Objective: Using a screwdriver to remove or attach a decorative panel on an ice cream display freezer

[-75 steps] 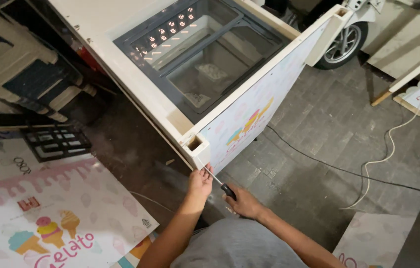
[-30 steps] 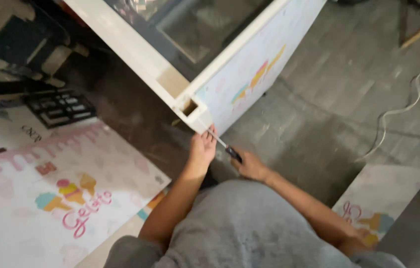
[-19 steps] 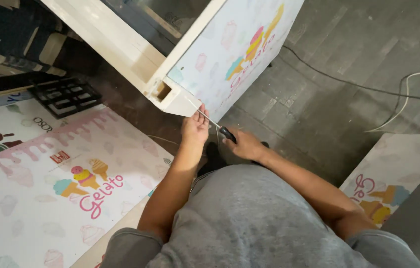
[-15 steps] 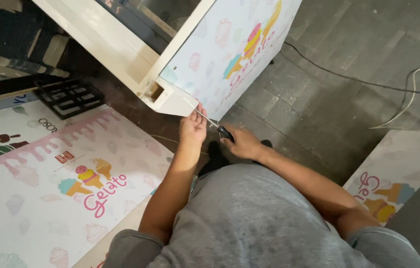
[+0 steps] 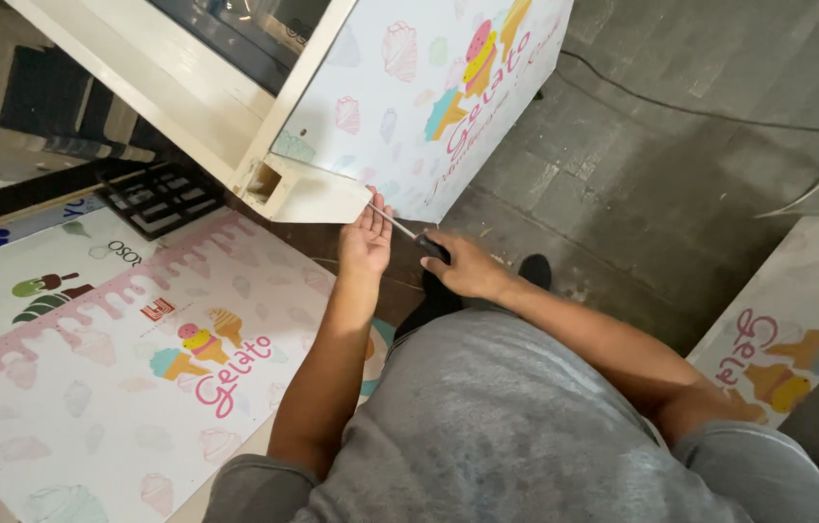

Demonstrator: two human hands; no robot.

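Observation:
A white chest freezer (image 5: 400, 107) with a glass lid and ice-cream pictures on its side fills the top of the view. My right hand (image 5: 463, 266) is shut on a screwdriver (image 5: 400, 228) with a dark handle. Its thin metal shaft points up-left at the underside of the freezer's lower corner. My left hand (image 5: 366, 237) is cupped, palm up, just under that corner beside the shaft's tip. Its fingers touch or nearly touch the cabinet edge. My grey shirt covers the bottom of the frame.
A large printed panel (image 5: 109, 358) with pink drips and ice-cream pictures lies flat on the floor at left. A black grille (image 5: 162, 199) sits behind it. Cables (image 5: 719, 111) run over the grey concrete floor at right. Another printed panel (image 5: 777, 339) lies at lower right.
The camera has dropped closer and swung so that the freezer's side faces me. Both hands have stayed at the same lower corner, the screwdriver still held against it.

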